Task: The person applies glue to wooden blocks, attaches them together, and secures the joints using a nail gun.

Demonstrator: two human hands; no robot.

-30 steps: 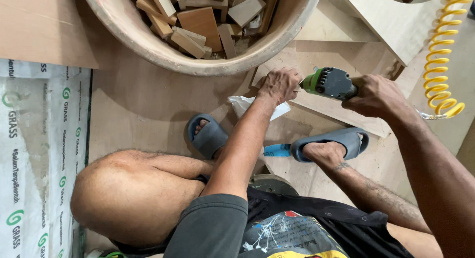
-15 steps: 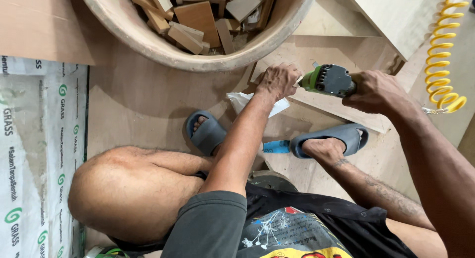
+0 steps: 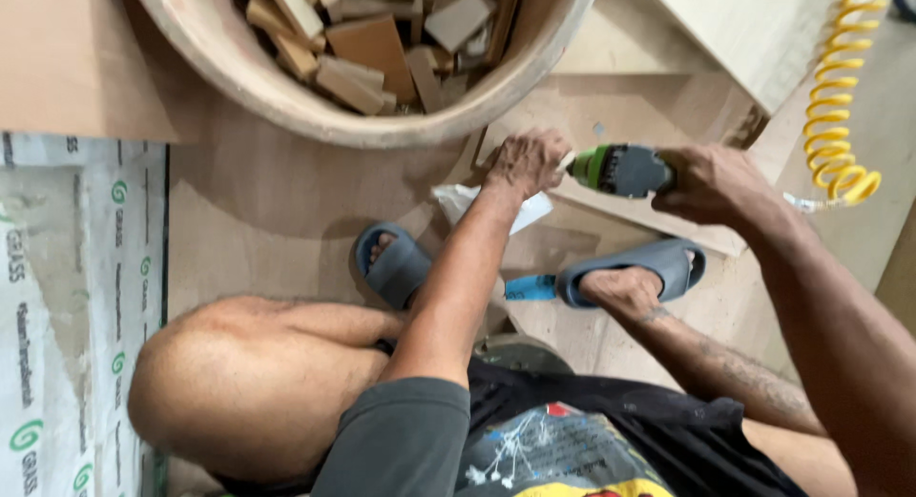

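Note:
My right hand grips the dark body of a green and black power tool, its nose pointing left. My left hand is closed at the tool's tip, resting on a pale wooden piece on the floor; what its fingers pinch is hidden. A white cloth or paper lies under the left wrist. I squat with both feet in grey slippers, the other slipper to the right.
A big round wooden tub full of wood offcuts sits just beyond the hands. A yellow coiled air hose hangs at the right. Wrapped sheet stock lies at left. A blue object lies between the feet.
The view has shifted slightly; both hands stay at the tool and wooden piece with the same grip.

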